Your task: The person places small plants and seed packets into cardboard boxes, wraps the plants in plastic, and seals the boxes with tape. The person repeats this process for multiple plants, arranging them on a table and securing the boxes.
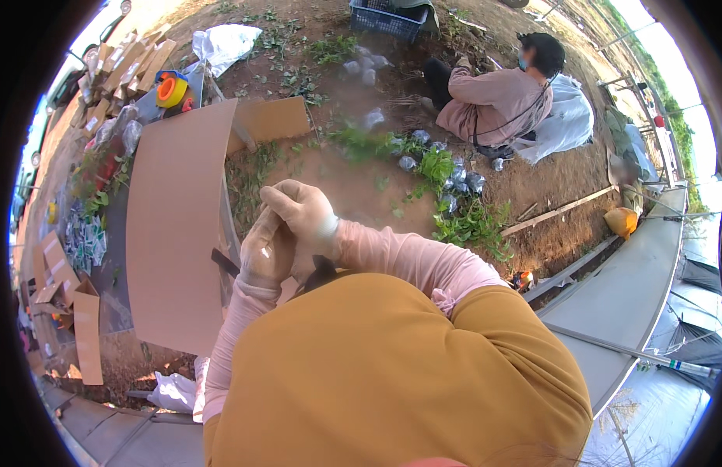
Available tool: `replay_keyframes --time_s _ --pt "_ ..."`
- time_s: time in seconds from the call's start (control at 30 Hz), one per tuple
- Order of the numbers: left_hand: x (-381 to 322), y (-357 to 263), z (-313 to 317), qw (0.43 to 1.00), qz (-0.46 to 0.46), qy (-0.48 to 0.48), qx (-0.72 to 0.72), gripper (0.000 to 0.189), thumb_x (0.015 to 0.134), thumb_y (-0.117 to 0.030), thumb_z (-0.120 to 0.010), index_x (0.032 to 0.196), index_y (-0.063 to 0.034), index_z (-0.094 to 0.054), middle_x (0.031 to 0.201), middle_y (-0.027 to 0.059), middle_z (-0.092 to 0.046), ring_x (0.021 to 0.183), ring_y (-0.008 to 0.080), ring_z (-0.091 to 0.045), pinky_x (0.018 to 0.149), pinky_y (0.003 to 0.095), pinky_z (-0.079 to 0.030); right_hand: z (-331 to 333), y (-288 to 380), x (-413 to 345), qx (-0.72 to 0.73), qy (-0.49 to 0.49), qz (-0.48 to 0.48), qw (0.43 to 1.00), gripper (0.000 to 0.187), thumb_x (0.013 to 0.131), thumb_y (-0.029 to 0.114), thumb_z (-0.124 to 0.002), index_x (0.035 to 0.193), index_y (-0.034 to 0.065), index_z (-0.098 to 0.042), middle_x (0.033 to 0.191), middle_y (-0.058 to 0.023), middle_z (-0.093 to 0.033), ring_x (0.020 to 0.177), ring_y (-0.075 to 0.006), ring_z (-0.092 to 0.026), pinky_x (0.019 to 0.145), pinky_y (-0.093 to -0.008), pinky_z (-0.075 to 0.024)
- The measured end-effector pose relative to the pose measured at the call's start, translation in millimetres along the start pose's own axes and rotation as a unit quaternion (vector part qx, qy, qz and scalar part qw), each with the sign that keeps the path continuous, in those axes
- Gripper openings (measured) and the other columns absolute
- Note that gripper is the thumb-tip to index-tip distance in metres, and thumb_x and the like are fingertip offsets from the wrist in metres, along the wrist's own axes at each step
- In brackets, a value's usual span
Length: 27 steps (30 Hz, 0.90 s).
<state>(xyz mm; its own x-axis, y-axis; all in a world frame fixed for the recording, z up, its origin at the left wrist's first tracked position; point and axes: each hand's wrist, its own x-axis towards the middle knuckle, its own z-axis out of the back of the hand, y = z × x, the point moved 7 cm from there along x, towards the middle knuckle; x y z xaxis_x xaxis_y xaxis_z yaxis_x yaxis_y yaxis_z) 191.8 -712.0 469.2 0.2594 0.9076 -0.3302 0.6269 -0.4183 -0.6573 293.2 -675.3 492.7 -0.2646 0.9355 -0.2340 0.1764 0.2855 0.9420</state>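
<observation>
My left hand [267, 248], in a soiled white work glove, is raised in front of my body. My right hand [300, 210], gloved the same way, presses against its fingertips from above. The fingers of both hands are bent together, and whatever may lie between them is hidden. A dark flat strip [224, 262] juts out beside my left wrist; its kind is unclear. Just left of my hands a large sheet of brown cardboard [177, 227] lies over a grey tabletop [115, 292].
A tape dispenser [172, 90] with yellow-orange tape stands past the cardboard. Folded cartons [127, 64] are piled at far left. Leafy cuttings with plastic-wrapped bases [448, 169] lie on the soil. A seated person [495, 105] works near a blue crate [387, 20]. A metal ledge [623, 274] runs along the right.
</observation>
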Motion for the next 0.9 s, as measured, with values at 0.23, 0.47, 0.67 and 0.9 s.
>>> replay_keyframes --time_s 0.23,0.47,0.67,0.9 --pt "-13 -3 -66 0.985 0.115 0.100 -0.078 0.043 0.111 -0.016 -0.042 0.149 0.0045 -0.047 0.142 0.0194 -0.059 0.130 0.0287 -0.058 0.111 0.0366 -0.044 108 17 19 -0.253 -0.200 0.051 0.945 0.055 0.102 0.053 -0.056 0.087 0.0034 -0.072 0.072 -0.0197 -0.066 0.065 -0.0315 -0.064 0.069 -0.0409 -0.0532" --pt "-62 -146 -134 0.911 -0.227 0.212 0.270 0.042 0.103 -0.013 -0.059 0.141 0.0025 -0.053 0.082 0.0108 -0.066 0.069 0.0183 -0.061 0.065 0.0315 -0.053 391 -11 -10 -0.290 -0.425 -0.153 0.844 0.052 0.101 0.054 -0.053 0.094 0.0082 -0.078 0.093 -0.0189 -0.075 0.090 -0.0356 -0.072 0.086 -0.0440 -0.0548" --pt "-130 -190 -263 0.624 -0.333 0.626 0.328 0.048 0.103 -0.018 -0.063 0.144 0.0013 -0.049 0.071 0.0016 -0.062 0.061 0.0149 -0.060 0.053 0.0269 -0.051 416 -105 -83 -0.596 -0.225 -0.320 0.701 0.052 0.102 0.052 -0.044 0.109 0.0138 -0.078 0.111 -0.0188 -0.074 0.107 -0.0383 -0.070 0.095 -0.0472 -0.0535" --pt "-112 -150 -297 0.618 -0.332 0.607 0.374 0.046 0.102 -0.019 -0.064 0.142 0.0004 -0.050 0.076 0.0022 -0.061 0.065 0.0159 -0.059 0.057 0.0281 -0.049 364 -159 -104 -0.603 -0.070 -0.362 0.707 0.047 0.099 0.047 -0.048 0.123 0.0148 -0.071 0.125 -0.0146 -0.071 0.115 -0.0354 -0.067 0.099 -0.0442 -0.0530"
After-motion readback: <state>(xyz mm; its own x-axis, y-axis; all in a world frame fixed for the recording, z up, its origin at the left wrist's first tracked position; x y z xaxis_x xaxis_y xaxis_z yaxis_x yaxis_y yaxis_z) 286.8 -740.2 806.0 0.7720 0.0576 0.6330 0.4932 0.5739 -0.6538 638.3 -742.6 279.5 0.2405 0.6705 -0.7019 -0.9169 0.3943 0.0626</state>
